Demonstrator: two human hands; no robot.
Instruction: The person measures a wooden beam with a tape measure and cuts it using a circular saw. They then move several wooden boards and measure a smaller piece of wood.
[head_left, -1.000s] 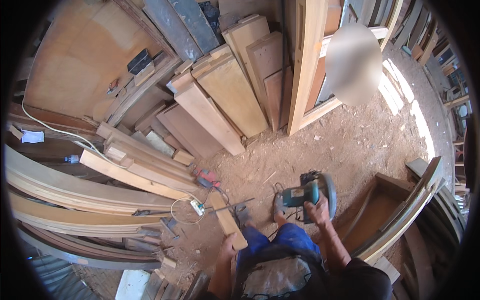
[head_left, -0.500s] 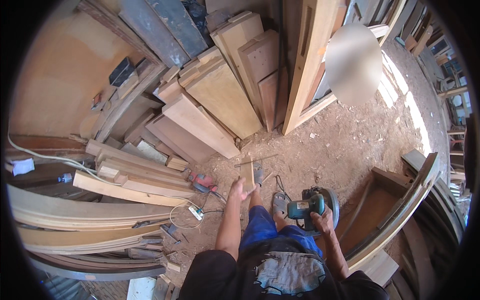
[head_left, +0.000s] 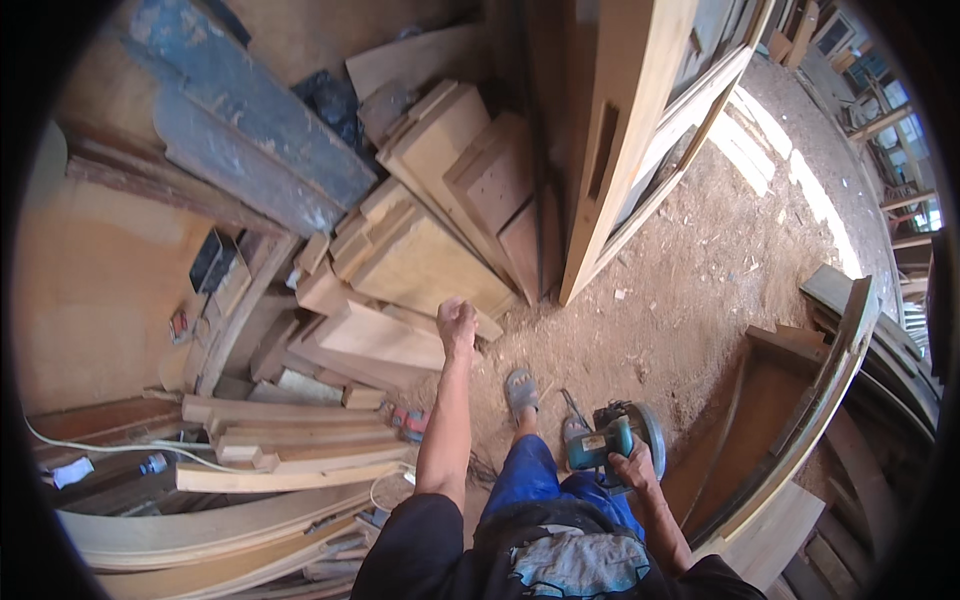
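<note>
Sawdust covers the floor [head_left: 700, 250] through the middle of the frame, and we stand on it with one sandalled foot [head_left: 520, 388] forward. Our right hand [head_left: 632, 468], low and right of centre, is closed around the handle of a teal circular saw [head_left: 608, 440], which hangs beside our blue trouser leg with its round blade guard toward the floor; the saw touches no wood. Our left hand [head_left: 457, 324] is stretched out to the centre of the frame, fingers curled into a loose fist; we cannot tell whether it holds anything, and it hovers in front of the stacked boards [head_left: 420, 265] that lean at centre left. More planks [head_left: 290, 455] lie in a heap at lower left, with a white cable [head_left: 120, 448] trailing across them. A tall wooden frame [head_left: 640, 130] stands upright at upper centre, and a curved wooden piece [head_left: 800, 420] sweeps down the right edge.

As we judge it, the cutting has not begun: no board is laid out under the blade, so choosing a piece and setting it down are left to do
</note>
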